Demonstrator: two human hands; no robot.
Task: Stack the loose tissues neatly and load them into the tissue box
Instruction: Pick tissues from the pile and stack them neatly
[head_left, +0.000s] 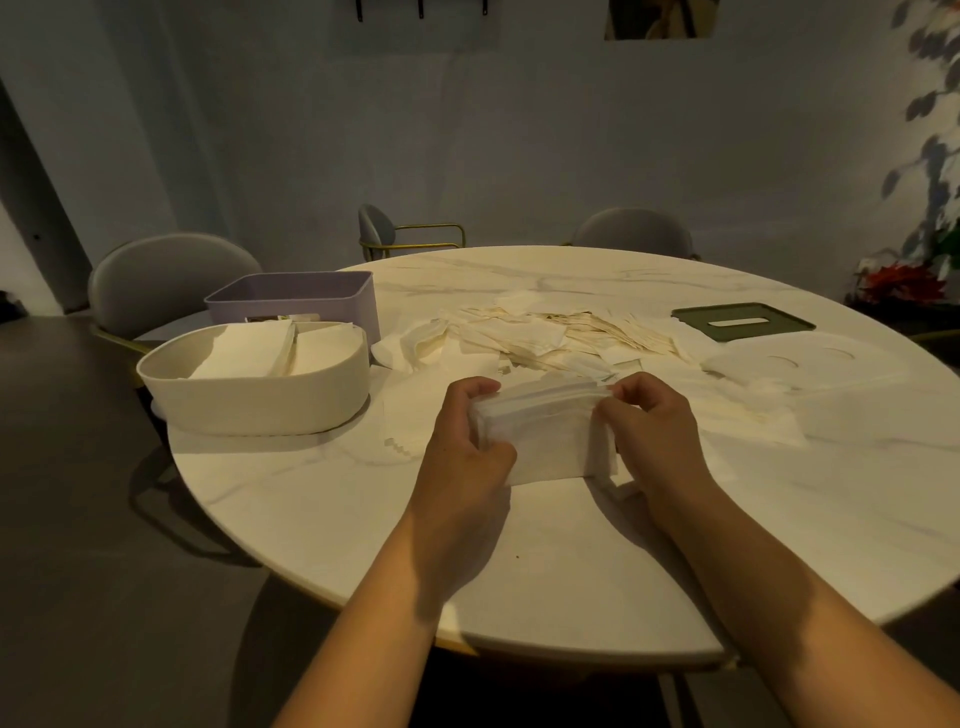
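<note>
A thick stack of white tissues stands on its edge near the middle of the round table. My left hand grips its left end, thumb in front and fingers curled over the back. My right hand grips the right end the same way. Behind the stack a wide heap of loose tissues lies spread on the table. A cream oval tissue box at the left holds folded tissues. Behind it stands a lilac box.
A dark green lid with a slot lies at the right rear, and a white lid with round hollows lies in front of it. Grey chairs stand around the table's far side. The table's near edge is close to my forearms.
</note>
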